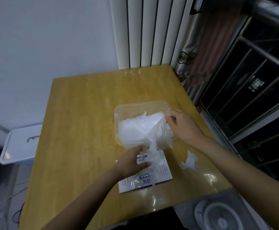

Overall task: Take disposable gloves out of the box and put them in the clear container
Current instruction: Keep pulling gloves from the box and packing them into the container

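The right hand [183, 125] is pinching a clear disposable glove [160, 136] at the right rim of the clear container [135, 105], and the glove is trailing down to the flat glove box [162, 173] just in front. The left hand [130, 161] is resting on that box with its fingertips veiled by film, so its grip cannot be determined. A heap of gloves [135, 128] is lying inside the container, and one crumpled glove [189, 161] is lying on the table [85, 113] beside the box.

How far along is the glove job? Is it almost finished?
Partly done: a pile of gloves lies in the clear container. In hand: the right hand pinches a thin glove at the container's edge, while the left hand rests on the box. Left: that glove must go in, one crumpled glove lies on the table, and how many remain inside the box cannot be seen.
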The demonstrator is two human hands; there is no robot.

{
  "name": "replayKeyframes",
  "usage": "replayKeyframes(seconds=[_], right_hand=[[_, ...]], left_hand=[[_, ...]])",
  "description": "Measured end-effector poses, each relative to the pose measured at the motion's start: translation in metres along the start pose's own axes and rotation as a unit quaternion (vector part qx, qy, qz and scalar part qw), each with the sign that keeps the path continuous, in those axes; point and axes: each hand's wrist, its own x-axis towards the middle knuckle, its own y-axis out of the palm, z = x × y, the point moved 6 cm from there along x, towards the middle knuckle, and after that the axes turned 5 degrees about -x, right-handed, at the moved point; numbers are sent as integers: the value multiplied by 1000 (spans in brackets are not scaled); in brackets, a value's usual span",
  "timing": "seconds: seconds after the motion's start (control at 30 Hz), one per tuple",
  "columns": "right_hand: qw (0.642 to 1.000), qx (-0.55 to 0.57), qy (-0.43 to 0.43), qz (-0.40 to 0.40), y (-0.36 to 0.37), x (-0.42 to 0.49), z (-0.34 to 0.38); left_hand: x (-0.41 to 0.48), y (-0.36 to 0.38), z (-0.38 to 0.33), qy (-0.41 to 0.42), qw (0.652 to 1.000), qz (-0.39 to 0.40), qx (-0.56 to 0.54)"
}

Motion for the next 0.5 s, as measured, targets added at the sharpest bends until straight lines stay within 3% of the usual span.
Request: replayKeyframes(seconds=[0.27,0.43,0.5], right_hand=[[991,121,51,24,4,11,0],[987,134,70,44,16,22,-9],[987,133,72,56,20,24,-14]], left_hand=[[16,-40,-41,40,977,-134,-163],[30,-57,-49,63,977,-177,-102],[38,-71,-48,45,969,-194,-147]])
